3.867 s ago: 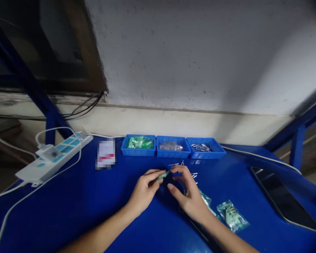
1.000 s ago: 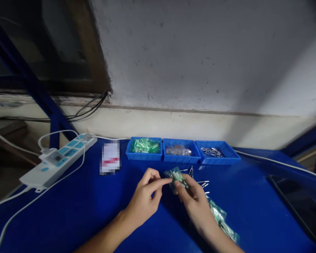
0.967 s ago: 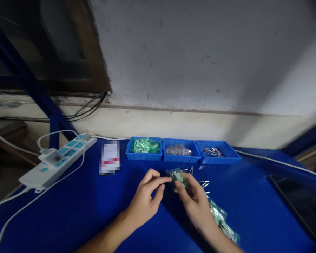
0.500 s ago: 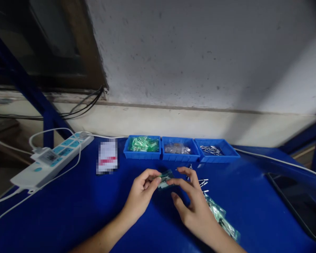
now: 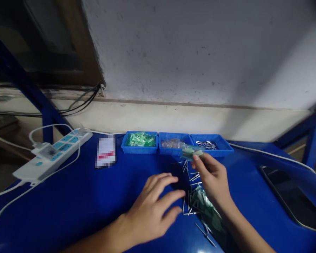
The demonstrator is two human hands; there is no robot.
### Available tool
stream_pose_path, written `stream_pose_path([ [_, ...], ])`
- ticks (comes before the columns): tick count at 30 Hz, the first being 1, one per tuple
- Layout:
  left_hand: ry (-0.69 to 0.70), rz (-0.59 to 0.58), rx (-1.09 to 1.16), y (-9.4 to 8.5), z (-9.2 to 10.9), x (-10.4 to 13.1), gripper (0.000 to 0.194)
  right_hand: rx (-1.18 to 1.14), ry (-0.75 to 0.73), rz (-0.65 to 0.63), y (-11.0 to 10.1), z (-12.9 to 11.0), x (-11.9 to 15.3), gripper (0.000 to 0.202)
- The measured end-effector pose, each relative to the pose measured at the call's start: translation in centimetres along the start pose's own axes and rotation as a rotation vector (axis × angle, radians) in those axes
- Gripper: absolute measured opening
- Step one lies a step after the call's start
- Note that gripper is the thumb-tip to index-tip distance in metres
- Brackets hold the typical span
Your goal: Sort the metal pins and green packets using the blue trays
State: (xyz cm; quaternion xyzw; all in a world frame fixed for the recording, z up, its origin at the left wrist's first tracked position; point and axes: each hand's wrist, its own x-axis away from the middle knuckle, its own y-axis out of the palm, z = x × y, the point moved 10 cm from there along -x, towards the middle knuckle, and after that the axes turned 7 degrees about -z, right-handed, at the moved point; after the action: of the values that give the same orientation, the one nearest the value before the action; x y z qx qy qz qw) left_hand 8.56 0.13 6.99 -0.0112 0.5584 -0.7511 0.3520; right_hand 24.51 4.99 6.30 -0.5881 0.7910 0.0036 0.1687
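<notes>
My right hand (image 5: pixel 213 175) pinches a small clear green plastic bag (image 5: pixel 191 151) between thumb and fingers. Pale pieces show inside the bag, which is held up in front of the middle and right blue bins. My left hand (image 5: pixel 160 207) hovers over the blue table with fingers spread and nothing in them. Just right of its fingertips lie several thin metal pins (image 5: pixel 194 176), scattered loosely. Below my right hand lie more filled green bags (image 5: pixel 206 205), partly covered by the wrist and forearm.
Three blue bins stand along the wall: one with green bags (image 5: pixel 140 139), one with clear plastic bags (image 5: pixel 171 143), one with metal pins (image 5: pixel 206 144). A white power strip (image 5: pixel 52 154) with cables and a blurred card (image 5: pixel 105 151) are left; a dark phone-like device (image 5: pixel 292 200) lies right.
The small bag has passed from my left hand to my right, which has moved up and right with it. My left hand has opened and come nearer the pins, which are more visible.
</notes>
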Motion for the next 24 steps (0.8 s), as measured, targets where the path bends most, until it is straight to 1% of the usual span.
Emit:
stream_pose_path([
  [1, 0.046, -0.061, -0.005, 1.1, 1.4, -0.4, 0.034, 0.02, -0.015, 0.036, -0.9, 0.2, -0.5, 0.028],
  [3, 0.154, -0.187, -0.033, 4.1, 4.6, -1.1, 0.048, 0.057, -0.032, 0.05, -2.1, 0.8, -1.4, 0.03],
  [4, 0.213, -0.214, -0.049, 5.4, 6.2, -1.5, 0.056, 0.083, -0.037, 0.032, -2.4, 1.1, -1.8, 0.031],
  [6, 0.273, -0.217, -0.087, 7.7, 8.4, -2.4, 0.055, 0.166, -0.052, -0.021, -2.9, 1.5, -2.6, 0.032],
  [7, 0.297, -0.23, -0.107, 8.8, 9.1, -2.8, 0.056, 0.203, -0.059, -0.071, -2.9, 1.7, -2.9, 0.032],
  [8, 0.286, -0.229, -0.127, 9.5, 9.3, -3.3, 0.051, 0.221, -0.061, -0.134, -2.8, 2.0, -3.1, 0.032],
  [10, 0.226, -0.233, -0.156, 10.4, 8.6, -4.1, 0.046, 0.181, -0.041, -0.279, -2.4, 2.9, -3.4, 0.033],
  [12, 0.148, -0.232, -0.174, 10.5, 7.2, -4.7, 0.043, 0.084, 0.0, -0.391, -1.8, 4.0, -3.4, 0.035],
  [13, 0.119, -0.229, -0.181, 10.4, 6.4, -4.9, 0.04, 0.04, 0.018, -0.419, -1.6, 4.5, -3.4, 0.036],
  [16, 0.076, -0.223, -0.209, 9.7, 4.4, -5.2, 0.031, -0.037, 0.038, -0.449, -0.7, 5.6, -3.3, 0.037],
  [19, 0.024, -0.213, -0.219, 8.8, 2.3, -5.3, 0.029, -0.065, 0.049, -0.477, 0.6, 6.3, -3.1, 0.038],
  [22, 0.009, -0.225, -0.189, 7.8, 0.7, -5.1, 0.028, -0.03, 0.018, -0.479, 1.5, 6.5, -3.1, 0.039],
  [24, 0.016, -0.23, -0.176, 7.0, 0.0, -4.7, 0.026, 0.031, -0.013, -0.443, 1.8, 6.5, -3.2, 0.039],
])
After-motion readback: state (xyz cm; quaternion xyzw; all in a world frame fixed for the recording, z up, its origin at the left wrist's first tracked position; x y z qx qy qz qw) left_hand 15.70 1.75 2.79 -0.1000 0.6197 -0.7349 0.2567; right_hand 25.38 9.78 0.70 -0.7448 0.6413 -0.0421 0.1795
